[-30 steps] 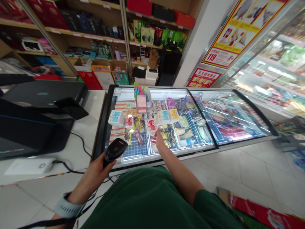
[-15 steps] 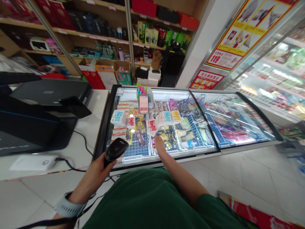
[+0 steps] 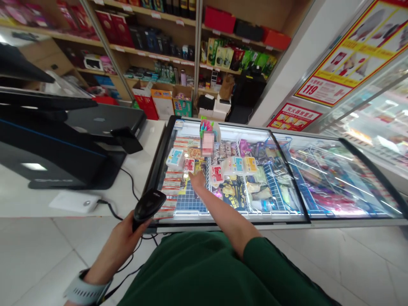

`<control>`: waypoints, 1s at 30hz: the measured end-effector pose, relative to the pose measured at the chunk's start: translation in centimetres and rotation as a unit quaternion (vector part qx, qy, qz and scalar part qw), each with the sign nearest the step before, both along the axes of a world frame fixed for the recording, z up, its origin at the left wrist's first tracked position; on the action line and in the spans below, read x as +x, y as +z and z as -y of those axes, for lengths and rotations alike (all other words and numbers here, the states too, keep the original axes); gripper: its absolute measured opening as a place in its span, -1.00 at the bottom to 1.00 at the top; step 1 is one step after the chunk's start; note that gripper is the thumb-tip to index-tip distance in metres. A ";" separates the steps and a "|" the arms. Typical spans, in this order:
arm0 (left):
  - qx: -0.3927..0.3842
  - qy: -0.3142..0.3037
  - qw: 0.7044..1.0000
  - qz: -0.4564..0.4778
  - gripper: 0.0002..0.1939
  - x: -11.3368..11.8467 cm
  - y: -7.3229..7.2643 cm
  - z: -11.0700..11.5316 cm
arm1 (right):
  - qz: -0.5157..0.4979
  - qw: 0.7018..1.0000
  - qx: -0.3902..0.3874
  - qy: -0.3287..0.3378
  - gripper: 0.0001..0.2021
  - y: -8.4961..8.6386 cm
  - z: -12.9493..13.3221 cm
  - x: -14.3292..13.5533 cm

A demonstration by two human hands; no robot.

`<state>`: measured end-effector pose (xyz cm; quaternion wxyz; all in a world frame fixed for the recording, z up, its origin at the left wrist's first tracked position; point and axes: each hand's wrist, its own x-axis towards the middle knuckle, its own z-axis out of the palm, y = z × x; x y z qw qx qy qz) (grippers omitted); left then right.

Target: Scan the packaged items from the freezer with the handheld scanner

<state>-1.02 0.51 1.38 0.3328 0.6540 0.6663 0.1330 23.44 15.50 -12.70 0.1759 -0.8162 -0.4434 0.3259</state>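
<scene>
My left hand (image 3: 123, 231) is wrapped round the handle of a black barcode scanner (image 3: 149, 205), its head tilted over the near left corner of the chest freezer. My right hand (image 3: 198, 182) reaches over the glass lid (image 3: 194, 217), fingers partly extended at the near edge of a small red-labelled pack (image 3: 189, 165). Whether the fingertips touch it is hard to see. On the lid beside it lies a white pack with a blue label (image 3: 175, 158). Further right are another red-labelled pack (image 3: 217, 174), a blue-labelled pack (image 3: 237, 165) and a yellow-labelled pack (image 3: 250, 164).
A cup-like container with colourful items (image 3: 207, 125) stands at the lid's back, partly blurred out. Left on the counter are a black checkout terminal (image 3: 57, 148) and a white box (image 3: 75, 201) with a cable. Shelves of goods (image 3: 159, 55) stand behind.
My right hand has moved left across the lid, from the right-hand red-labelled pack to the left one. The scanner stays in my left hand. The view has turned left.
</scene>
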 end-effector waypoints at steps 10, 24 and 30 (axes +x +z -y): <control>0.006 0.041 0.999 0.008 -0.49 -2.4 0.1 1.0 | 0.065 0.996 -0.038 -0.038 -0.22 0.8 -3.3 -2.8; 0.012 0.026 0.999 0.014 -0.54 -2.2 0.8 1.2 | 0.076 0.997 -0.018 -0.016 -0.19 1.3 -2.5 -2.8; 0.010 0.034 0.999 0.004 -0.52 -2.2 1.2 1.5 | 0.072 0.997 -0.015 -0.013 -0.31 1.2 -2.5 -2.3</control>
